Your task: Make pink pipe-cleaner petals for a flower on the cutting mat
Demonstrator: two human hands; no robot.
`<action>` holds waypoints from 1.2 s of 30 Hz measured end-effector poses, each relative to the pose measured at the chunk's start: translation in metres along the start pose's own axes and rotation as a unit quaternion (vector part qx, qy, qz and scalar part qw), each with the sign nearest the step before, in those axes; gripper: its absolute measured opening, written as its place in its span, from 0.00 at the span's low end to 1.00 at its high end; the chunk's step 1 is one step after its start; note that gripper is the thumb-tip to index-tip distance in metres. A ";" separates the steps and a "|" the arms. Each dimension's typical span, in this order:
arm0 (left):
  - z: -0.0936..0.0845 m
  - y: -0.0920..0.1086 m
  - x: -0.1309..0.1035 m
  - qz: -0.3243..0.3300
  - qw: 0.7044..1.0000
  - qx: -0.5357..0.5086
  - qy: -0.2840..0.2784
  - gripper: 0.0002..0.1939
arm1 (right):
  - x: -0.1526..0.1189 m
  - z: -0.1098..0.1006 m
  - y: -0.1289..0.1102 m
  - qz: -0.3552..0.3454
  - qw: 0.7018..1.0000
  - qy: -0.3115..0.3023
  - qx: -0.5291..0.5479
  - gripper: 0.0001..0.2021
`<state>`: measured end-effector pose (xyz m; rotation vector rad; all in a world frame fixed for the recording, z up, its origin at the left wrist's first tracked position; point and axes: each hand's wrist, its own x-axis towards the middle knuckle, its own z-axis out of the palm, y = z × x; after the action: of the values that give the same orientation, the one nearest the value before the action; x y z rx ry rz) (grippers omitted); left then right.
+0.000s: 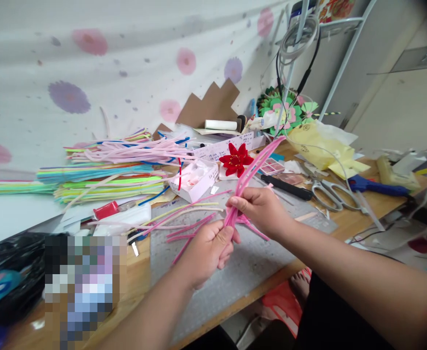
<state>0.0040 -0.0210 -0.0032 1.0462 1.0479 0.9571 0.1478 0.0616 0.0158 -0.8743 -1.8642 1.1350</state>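
A big white cloth (126,73) hung at the back, soft and wavy, with round pink and purple flowers on it. The wooden bench (136,287) was smooth and tan. A flat gray mat (195,311) lay on it. Long, thin, fuzzy sticks (107,172) were in piles at the back left, pale pink, blue and green. A shiny, crinkly black bag (24,260) was at the near left. A thin yellow bag (318,146) lay wrinkled at the right. Behind the piles stood a flat brown card (213,104) with edges like steps.

The left hand (206,250) and the right hand (266,209) were close together over the mat. The left fingers (227,236) were closed around the low part of the pink stems (259,160). The right fingers (238,201) pinched them just above. The stems were fuzzy and skinny, and their tops leaned up to the right. More loose pink stems lay on the mat under the hands.

The metal scissors (332,194) had big round loops. A little white box (195,192) had straight sides. Next to it was a red flower (236,160), fuzzy, with pointy petals.
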 end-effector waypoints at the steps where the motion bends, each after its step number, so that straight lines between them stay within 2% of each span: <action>1: 0.000 0.000 0.000 -0.003 1.000 -0.006 -0.003 0.17 | 0.001 -0.001 0.000 0.001 1.000 0.006 -0.021 0.14; 5: -0.001 0.002 0.001 0.021 0.999 -0.011 -0.027 0.14 | -0.001 0.001 0.001 -0.032 0.998 0.003 -0.060 0.14; 8: -0.002 0.003 0.001 0.044 0.998 0.007 -0.041 0.10 | -0.004 0.005 0.001 -0.085 0.989 0.026 -0.115 0.16; 13: -0.003 0.001 0.001 0.066 0.993 0.097 0.033 0.08 | -0.006 0.011 0.000 -0.154 0.972 0.040 -0.174 0.19; 17: -0.002 0.001 0.001 0.082 0.982 0.150 0.077 0.04 | -0.005 0.011 0.001 -0.170 0.968 0.044 -0.181 0.18; 19: -0.002 0.003 0.000 0.108 0.975 0.171 0.098 0.06 | -0.005 0.011 0.001 -0.171 0.967 0.045 -0.181 0.16; 22: -0.002 0.004 -0.002 0.121 0.975 0.161 0.098 0.12 | -0.005 0.011 -0.001 -0.154 0.971 0.056 -0.172 0.14; 25: -0.002 0.004 -0.003 0.091 0.993 0.052 0.056 0.18 | -0.005 0.011 -0.002 -0.123 0.984 0.041 -0.121 0.13; 30: 0.000 0.008 -0.002 0.048 0.998 -0.039 0.033 0.16 | -0.005 0.012 -0.002 -0.097 0.995 -0.002 -0.020 0.13; 36: 0.001 0.007 -0.001 0.047 0.997 -0.052 0.042 0.16 | -0.002 0.006 -0.002 0.009 0.990 -0.097 0.100 0.18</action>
<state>0.0036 -0.0206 0.0041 0.9827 1.0138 1.1282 0.1432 0.0571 0.0151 -0.6894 -1.8589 1.4333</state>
